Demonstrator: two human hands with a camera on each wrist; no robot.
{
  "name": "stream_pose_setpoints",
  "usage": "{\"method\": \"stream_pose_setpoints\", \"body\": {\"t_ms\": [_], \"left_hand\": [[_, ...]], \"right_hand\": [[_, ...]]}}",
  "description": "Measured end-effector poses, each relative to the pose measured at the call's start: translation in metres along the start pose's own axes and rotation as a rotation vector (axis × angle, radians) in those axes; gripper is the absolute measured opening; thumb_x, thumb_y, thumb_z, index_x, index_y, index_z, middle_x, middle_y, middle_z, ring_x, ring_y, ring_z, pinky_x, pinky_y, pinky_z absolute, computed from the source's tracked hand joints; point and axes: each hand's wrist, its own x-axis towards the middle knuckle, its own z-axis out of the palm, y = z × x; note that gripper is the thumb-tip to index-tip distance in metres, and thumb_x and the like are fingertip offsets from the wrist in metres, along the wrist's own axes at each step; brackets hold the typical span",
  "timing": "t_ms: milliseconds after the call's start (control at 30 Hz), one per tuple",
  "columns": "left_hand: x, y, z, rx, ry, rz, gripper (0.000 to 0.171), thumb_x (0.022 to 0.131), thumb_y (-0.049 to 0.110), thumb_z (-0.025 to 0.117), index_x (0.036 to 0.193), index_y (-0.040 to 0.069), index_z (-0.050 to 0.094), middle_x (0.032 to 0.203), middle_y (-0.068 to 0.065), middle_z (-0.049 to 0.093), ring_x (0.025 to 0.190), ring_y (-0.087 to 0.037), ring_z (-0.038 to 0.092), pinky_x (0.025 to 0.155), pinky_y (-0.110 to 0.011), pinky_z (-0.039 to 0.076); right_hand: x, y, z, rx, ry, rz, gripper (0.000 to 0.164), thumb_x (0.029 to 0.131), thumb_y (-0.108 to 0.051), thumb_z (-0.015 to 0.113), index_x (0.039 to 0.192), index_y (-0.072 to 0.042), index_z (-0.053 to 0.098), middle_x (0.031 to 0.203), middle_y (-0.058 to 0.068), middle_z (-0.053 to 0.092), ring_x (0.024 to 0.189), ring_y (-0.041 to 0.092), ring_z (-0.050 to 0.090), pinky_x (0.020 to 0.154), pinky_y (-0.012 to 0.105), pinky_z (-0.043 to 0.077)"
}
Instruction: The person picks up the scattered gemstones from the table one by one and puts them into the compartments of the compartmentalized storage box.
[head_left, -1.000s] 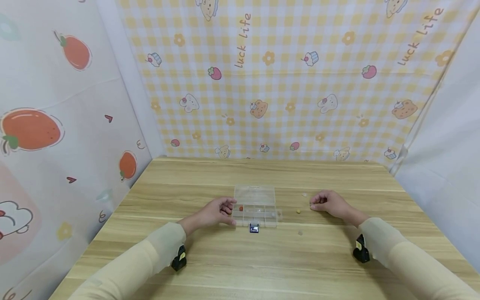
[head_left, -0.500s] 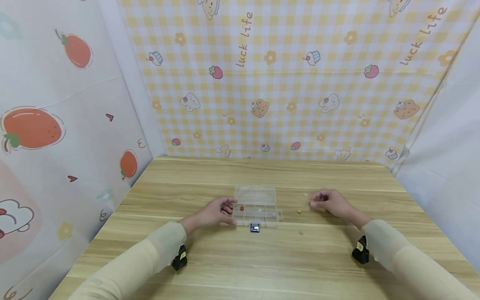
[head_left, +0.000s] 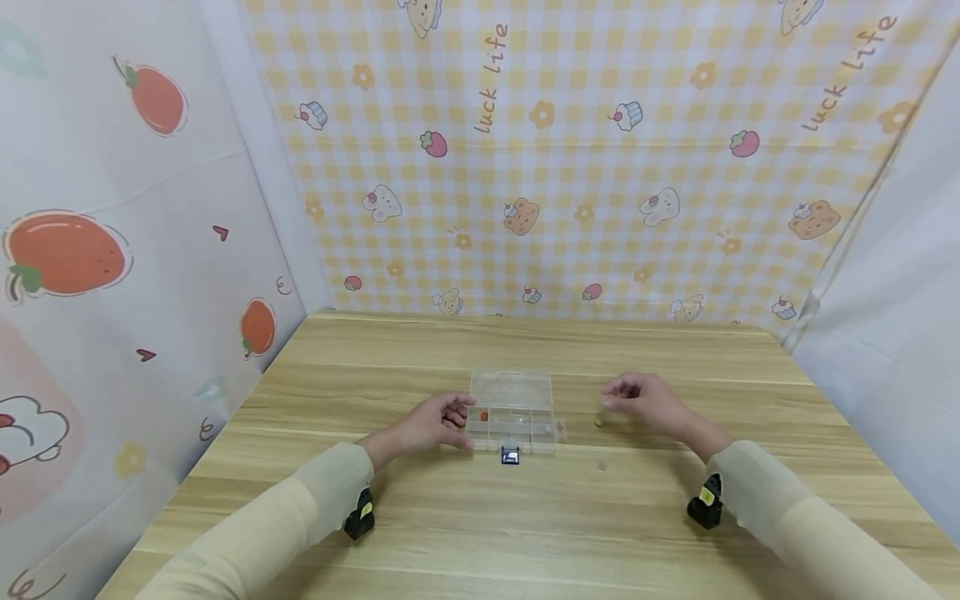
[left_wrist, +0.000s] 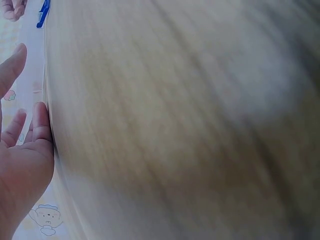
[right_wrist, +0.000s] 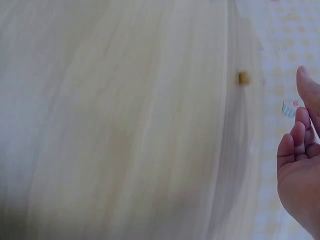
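Note:
A clear plastic compartment box (head_left: 532, 431) lies on the table with its lid (head_left: 510, 388) tipped back. Inside, an orange-red bead (head_left: 483, 416) sits in the back left compartment and a small clear piece (head_left: 520, 420) farther right. My left hand (head_left: 431, 423) rests at the box's left side, thumb at the front corner, fingers loosely bent. My right hand (head_left: 641, 400) is above the table to the right, thumb and forefinger close together; I cannot tell whether they pinch something. Just below its fingertips lies a yellow bead (head_left: 597, 422), also visible in the right wrist view.
A blue clasp (head_left: 510, 455) is on the box's front edge, and a clear tab (head_left: 561, 430) shows at its right side. Nearer me lies a small clear piece (head_left: 602, 466). Patterned cloth (head_left: 540, 208) hangs behind the wooden table (head_left: 480, 533).
My right hand has moved left and slightly up, coming over the spot by the yellow bead where a small clear piece showed before. The left hand and box have stayed put.

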Motion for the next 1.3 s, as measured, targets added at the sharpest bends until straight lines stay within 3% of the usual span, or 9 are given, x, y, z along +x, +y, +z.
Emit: {"method": "stream_pose_setpoints", "body": {"t_ms": [633,967,1300], "left_hand": [[-0.001,0.002,-0.001,0.010,-0.004,0.002,0.070,0.075,0.003,0.083,0.134,-0.006,0.047,0.114,-0.014,0.052,0.100,-0.025,0.052,0.086,-0.032,0.048],[-0.003,0.006,0.000,0.003,-0.008,0.001,0.069,0.075,0.003,0.083,0.134,-0.007,0.047,0.112,-0.014,0.052,0.099,-0.025,0.052,0.085,-0.032,0.048],[0.000,0.003,0.001,0.014,0.006,-0.014,0.069,0.074,0.004,0.084,0.133,-0.004,0.049,0.111,-0.011,0.052,0.097,-0.022,0.052,0.085,-0.032,0.048]], "right_hand": [[0.009,-0.041,0.040,0.092,-0.073,-0.060,0.020,0.086,-0.011,0.075,0.100,0.002,0.069,0.084,0.004,0.059,0.075,0.020,0.049,0.062,0.025,0.042],[0.017,-0.051,0.059,0.138,-0.106,-0.106,0.016,0.085,-0.010,0.076,0.097,-0.002,0.070,0.089,0.004,0.063,0.078,0.019,0.052,0.065,0.023,0.044],[0.027,-0.062,0.081,0.155,-0.171,-0.168,0.014,0.083,-0.008,0.077,0.095,-0.003,0.071,0.087,0.004,0.061,0.071,0.017,0.046,0.060,0.022,0.039]]}}
